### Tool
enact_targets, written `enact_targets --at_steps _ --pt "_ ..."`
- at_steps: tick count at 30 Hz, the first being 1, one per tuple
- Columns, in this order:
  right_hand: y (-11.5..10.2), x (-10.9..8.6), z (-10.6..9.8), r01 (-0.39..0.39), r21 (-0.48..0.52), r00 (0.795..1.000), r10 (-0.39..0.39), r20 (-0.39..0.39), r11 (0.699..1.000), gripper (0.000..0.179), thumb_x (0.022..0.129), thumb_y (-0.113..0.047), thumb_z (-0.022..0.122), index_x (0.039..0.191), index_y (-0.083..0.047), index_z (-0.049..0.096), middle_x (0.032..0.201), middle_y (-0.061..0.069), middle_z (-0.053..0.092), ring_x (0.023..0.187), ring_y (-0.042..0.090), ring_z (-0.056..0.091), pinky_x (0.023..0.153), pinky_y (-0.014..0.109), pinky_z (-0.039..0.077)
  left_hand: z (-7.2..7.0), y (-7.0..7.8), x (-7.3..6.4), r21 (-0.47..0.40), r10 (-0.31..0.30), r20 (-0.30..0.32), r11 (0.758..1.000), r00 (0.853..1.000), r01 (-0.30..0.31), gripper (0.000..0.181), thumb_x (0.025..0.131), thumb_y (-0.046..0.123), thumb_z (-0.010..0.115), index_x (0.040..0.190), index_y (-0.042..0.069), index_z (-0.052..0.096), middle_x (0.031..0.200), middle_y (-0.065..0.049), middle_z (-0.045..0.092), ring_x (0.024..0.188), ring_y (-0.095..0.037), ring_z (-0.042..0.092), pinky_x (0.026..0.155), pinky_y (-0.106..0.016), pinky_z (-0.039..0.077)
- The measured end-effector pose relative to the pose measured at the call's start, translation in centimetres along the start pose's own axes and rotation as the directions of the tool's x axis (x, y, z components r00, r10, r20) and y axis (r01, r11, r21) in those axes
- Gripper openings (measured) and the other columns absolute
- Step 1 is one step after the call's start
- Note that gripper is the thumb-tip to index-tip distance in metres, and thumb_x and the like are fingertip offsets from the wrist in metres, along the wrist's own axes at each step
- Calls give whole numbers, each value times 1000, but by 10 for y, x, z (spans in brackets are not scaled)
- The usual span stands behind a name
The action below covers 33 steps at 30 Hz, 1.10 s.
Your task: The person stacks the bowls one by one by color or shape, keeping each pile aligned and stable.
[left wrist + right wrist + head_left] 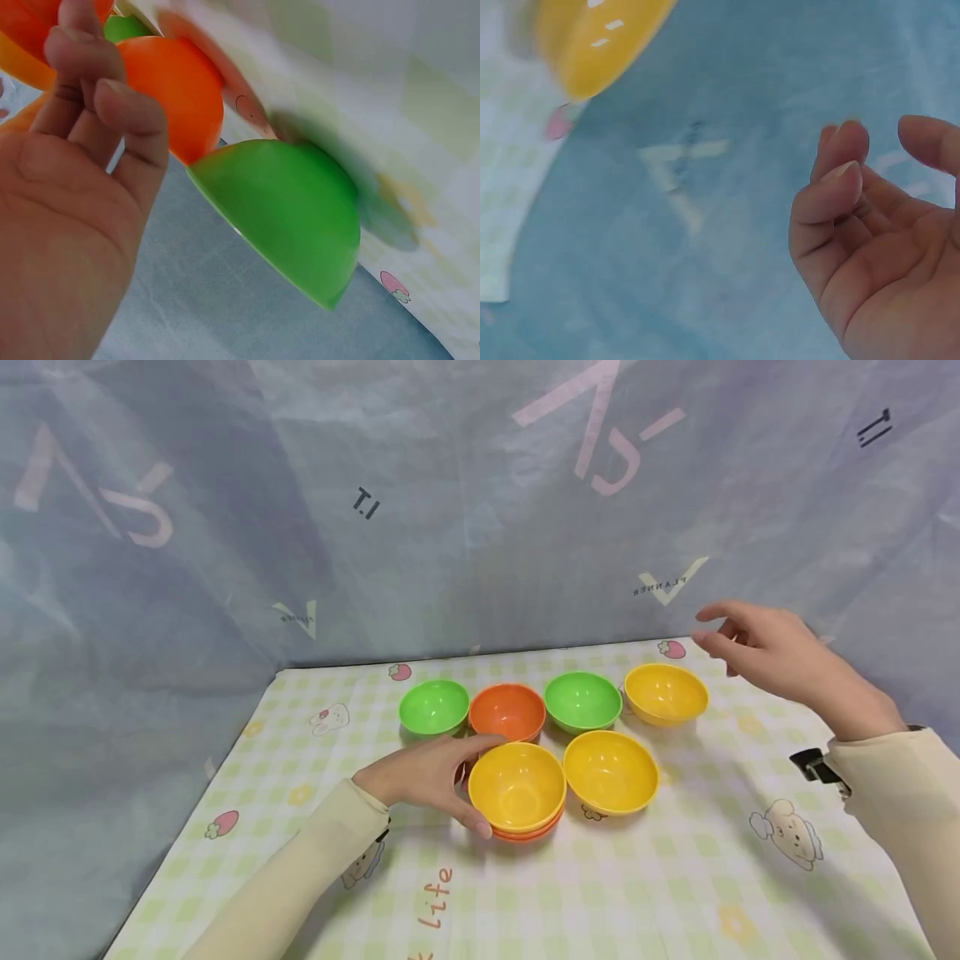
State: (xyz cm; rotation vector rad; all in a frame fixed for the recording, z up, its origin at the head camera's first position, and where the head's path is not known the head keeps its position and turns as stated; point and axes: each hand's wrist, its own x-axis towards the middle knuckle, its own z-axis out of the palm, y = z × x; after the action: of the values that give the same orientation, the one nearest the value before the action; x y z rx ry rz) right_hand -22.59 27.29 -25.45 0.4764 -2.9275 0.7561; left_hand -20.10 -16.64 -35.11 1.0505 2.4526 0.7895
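Observation:
Near the middle of the table, my left hand (431, 779) grips the side of a small stack of bowls, a yellow bowl (517, 787) on top and orange rims (531, 837) under it. In the left wrist view, the curled fingers (135, 120) lie against the stack's orange side. Right beside the stack sits another yellow bowl (611, 772). My right hand (772, 652) hangs in the air above the table's far right, fingers loosely bent, holding nothing. Nearest to it is a yellow bowl (666, 693) in the back row.
Left of that yellow bowl, the back row has a green bowl (583, 702), an orange bowl (507, 712) and another green bowl (434, 707). A checked cloth (637, 893) with printed figures covers the table. A grey-blue curtain (450, 527) hangs behind the far edge.

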Motion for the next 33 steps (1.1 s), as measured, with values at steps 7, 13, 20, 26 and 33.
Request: enact_targets --at_steps 7,13,20,26,33 --pt "45 9 11 -65 49 997 63 35 997 48 116 -33 45 145 4 51 120 26 66 80 25 64 65 36 55 0 2 -1 47 -26 -9 999 1000 27 112 67 63 97 161 31 45 135 20 63 112 -4 62 101 -34 52" --pt "81 18 29 -109 37 988 105 109 993 51 114 -35 51 143 7 50 101 19 66 74 27 61 62 38 53 1 -1 -1 56 -21 -13 998 1000 22 111 68 62 97 161 34 43 122 19 64 98 -13 61 86 -32 54" --pt "99 22 47 -151 90 967 129 218 984 52 114 -34 51 145 8 49 107 22 65 76 27 60 61 37 52 1 -3 -1 65 -21 -10 998 1000 22 110 69 65 95 161 36 42 119 17 64 98 -15 61 85 -33 53" --pt "98 26 57 -155 138 958 114 263 978 53 113 -32 54 149 6 48 111 20 64 76 28 62 61 36 51 0 -2 -1 48 -12 -10 999 1000 12 109 69 62 96 161 35 43 132 20 63 106 -8 61 96 -34 53" --pt "106 27 72 -165 155 944 111 310 974 58 113 -26 56 151 12 37 83 8 64 68 24 57 57 33 46 2 0 -2 9 -19 2 1000 1000 19 109 69 62 96 160 36 42 135 22 62 112 -5 62 100 -33 52"
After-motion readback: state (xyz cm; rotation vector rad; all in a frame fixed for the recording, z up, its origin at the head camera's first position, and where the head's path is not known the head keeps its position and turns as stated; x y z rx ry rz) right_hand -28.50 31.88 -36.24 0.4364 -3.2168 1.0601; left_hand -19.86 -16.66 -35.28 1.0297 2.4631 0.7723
